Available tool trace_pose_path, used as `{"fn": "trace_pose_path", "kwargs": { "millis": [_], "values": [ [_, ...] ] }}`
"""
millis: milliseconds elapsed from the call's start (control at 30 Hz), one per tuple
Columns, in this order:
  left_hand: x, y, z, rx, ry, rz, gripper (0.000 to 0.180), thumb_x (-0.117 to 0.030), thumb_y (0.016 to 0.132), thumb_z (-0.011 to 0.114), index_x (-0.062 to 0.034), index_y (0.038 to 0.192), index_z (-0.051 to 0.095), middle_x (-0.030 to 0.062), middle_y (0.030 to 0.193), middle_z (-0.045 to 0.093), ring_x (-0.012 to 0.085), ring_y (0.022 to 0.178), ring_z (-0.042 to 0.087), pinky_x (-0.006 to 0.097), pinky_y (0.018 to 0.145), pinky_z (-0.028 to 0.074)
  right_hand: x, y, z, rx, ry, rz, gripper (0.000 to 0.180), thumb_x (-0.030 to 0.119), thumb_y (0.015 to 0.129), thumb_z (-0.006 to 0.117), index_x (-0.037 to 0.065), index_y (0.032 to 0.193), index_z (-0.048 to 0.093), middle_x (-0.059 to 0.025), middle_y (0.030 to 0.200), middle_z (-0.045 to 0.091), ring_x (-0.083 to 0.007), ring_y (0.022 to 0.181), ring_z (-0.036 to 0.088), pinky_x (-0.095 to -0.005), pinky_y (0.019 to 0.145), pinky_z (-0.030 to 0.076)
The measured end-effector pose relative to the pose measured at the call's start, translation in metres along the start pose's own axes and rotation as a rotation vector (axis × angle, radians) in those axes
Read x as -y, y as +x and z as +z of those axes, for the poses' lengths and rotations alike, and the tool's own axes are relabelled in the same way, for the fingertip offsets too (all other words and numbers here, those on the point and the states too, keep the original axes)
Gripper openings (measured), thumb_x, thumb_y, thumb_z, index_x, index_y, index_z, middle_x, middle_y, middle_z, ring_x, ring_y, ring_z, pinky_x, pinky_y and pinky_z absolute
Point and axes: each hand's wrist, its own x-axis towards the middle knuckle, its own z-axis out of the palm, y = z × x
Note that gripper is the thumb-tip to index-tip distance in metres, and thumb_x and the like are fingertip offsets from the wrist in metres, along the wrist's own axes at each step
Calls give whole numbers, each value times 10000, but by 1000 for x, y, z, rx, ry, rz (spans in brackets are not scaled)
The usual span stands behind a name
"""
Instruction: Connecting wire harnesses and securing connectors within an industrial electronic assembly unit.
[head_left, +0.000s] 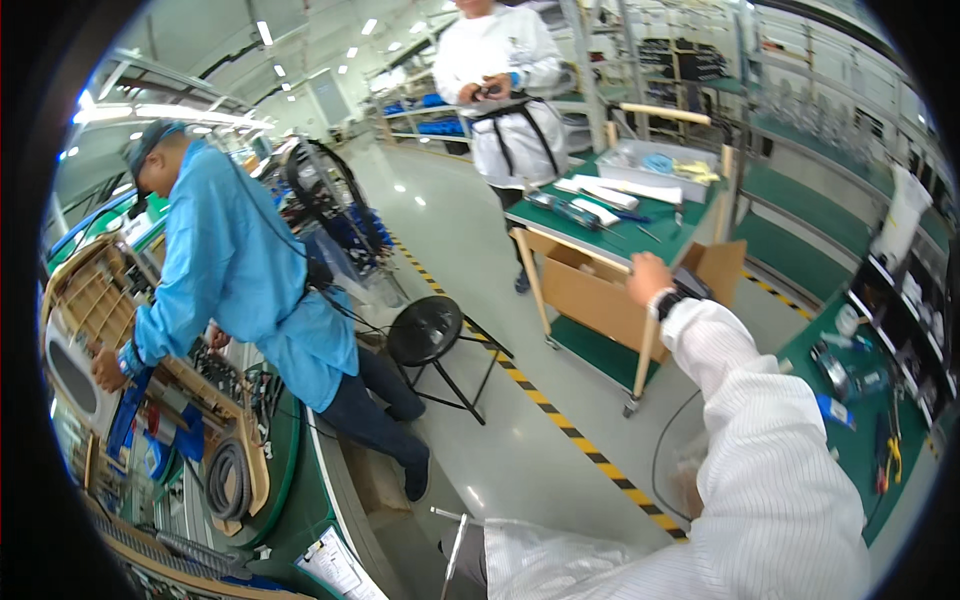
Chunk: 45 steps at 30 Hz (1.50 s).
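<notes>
My right arm, in a white striped sleeve with a dark watch, stretches forward to a wheeled cart. My right hand (650,280) is at the near corner of the cart (655,237), its fingers closed on the frame there. The cart has a green top and pale tube legs. On it lie a power screwdriver (575,210), white sheets (603,192), small hand tools and a grey bin (655,170) holding blue and yellow items. An open cardboard box (600,300) sits underneath. My left hand is out of view.
At left a person in blue (235,260) works at a green bench with a clipboard (340,565). Another person in white (500,90) stands behind the cart. A black stool (426,330) stands by striped floor tape (560,425). Right, a green bench (850,450) holds tools.
</notes>
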Motion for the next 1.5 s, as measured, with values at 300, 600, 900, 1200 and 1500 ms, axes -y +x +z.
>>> {"fn": "trace_pose_path", "kwargs": {
  "millis": [300,600,900,1200,1500],
  "values": [
    [31,-41,12,-93,-154,-233,261,-228,960,586,4,953,705,181,789,678,256,682,620,360,661,487,-16,25,48,-74,-806,-160,267,160,898,508,48,1105,634,-156,1076,626,-339,1027,591,-524,785,465],
    [16,-37,29,-126,-275,-354,245,-188,966,560,9,990,704,160,803,689,181,723,625,328,676,495,-11,40,64,86,-863,-91,293,154,930,498,-20,1161,538,-312,1184,585,-477,1031,629,-595,801,530],
    [46,-55,43,-188,-316,-343,246,-202,945,585,7,966,714,100,677,633,137,615,524,325,578,447,1,17,35,237,-881,-108,248,135,915,507,18,1133,531,-336,1151,590,-447,940,673,-548,757,569],
    [49,-64,34,-214,-467,-428,259,-222,923,602,-6,989,728,78,692,631,121,654,511,300,603,441,31,-45,-22,215,-668,-206,219,124,817,623,41,1008,557,-198,970,642,-343,883,671,-490,715,539],
    [67,-80,30,-186,-468,-408,269,-247,925,595,-30,996,737,133,782,684,173,720,573,317,678,466,61,-112,-58,242,-916,-568,468,175,770,620,-61,1168,548,-281,956,672,-346,821,695,-472,581,545]
  ]
}}
